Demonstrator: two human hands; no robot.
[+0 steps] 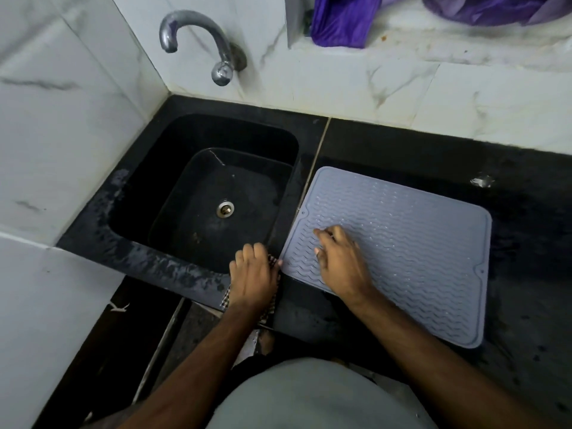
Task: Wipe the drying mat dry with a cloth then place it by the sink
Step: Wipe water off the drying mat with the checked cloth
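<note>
A grey silicone drying mat (411, 243) with a wavy ribbed surface lies flat on the black counter, just right of the black sink (198, 193). My right hand (342, 261) rests palm down on the mat's near-left part, fingers spread. My left hand (255, 274) lies on a checked cloth (227, 300) at the sink's front rim, beside the mat's left corner. Most of the cloth is hidden under that hand.
A chrome tap (198, 41) curves out of the marble wall above the sink. Purple fabric (343, 20) sits on a ledge at the back. The black counter (526, 212) runs on to the right, with a small shiny scrap (481, 181) near the back.
</note>
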